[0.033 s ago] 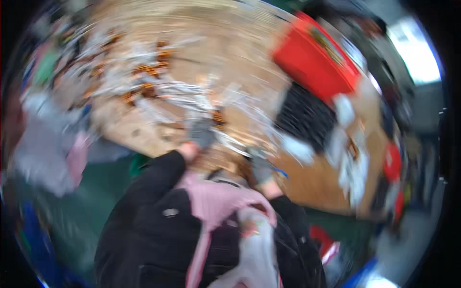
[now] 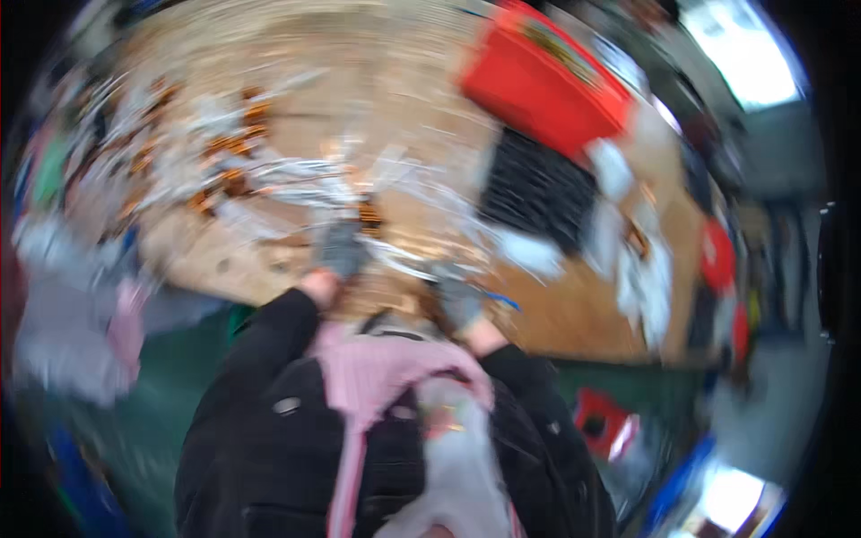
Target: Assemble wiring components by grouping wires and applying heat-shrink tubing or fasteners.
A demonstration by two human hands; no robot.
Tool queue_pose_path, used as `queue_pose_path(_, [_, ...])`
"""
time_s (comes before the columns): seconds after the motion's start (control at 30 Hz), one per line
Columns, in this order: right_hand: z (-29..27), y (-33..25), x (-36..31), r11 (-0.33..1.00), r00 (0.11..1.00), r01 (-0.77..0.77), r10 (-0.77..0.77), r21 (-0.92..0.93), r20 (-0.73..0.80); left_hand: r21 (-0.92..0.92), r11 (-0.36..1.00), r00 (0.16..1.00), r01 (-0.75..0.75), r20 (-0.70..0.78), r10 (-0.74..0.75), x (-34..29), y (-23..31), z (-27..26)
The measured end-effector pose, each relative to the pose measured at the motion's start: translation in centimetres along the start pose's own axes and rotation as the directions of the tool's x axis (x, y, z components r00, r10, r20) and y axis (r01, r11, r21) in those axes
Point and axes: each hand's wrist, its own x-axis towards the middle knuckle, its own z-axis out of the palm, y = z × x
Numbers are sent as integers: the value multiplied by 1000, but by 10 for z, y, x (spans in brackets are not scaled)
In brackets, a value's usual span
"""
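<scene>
Motion smears the whole picture. My left hand [image 2: 341,249], in a grey glove, is at the table's near edge beside an orange-copper wire coil [image 2: 369,215]. My right hand [image 2: 459,303], also grey-gloved, lies a little nearer and to the right. A bundle of white wires [image 2: 404,260] stretches between the two hands. Blur hides the fingers of both, so what they grip, if anything, does not show. More copper coils with white leads [image 2: 229,148] are scattered to the left and beyond. Clear, plastic-like strips [image 2: 430,184] lie just past my hands.
On the right of the wooden table [image 2: 574,314] stand a red bin [image 2: 547,81] and a black ridged mat or tray [image 2: 538,190]. White bundles [image 2: 644,287] lie near its right edge. Grey and pink cloth or bags [image 2: 72,332] are heaped at left. Someone in dark clothing [image 2: 668,54] is at far right.
The whole view has swung, so table, bin and hands sit farther left and most of them higher in the picture. Relative to the table, my hands look nearly unmoved.
</scene>
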Motion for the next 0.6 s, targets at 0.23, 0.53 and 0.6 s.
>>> queue_pose_path(0.23, [21, 18, 25, 728, 911, 83, 221, 681, -347, 0, 991, 991, 135, 25, -135, 61, 75, -34])
queue_pose_path(0.53, [50, 35, 28, 626, 946, 64, 210, 777, -248, 61, 982, 976, 179, 118, -185, 65, 104, -45])
queue_pose_path(0.6, [53, 36, 27, 601, 948, 103, 183, 792, -262, 88, 985, 982, 148, 108, -157, 66, 107, -47])
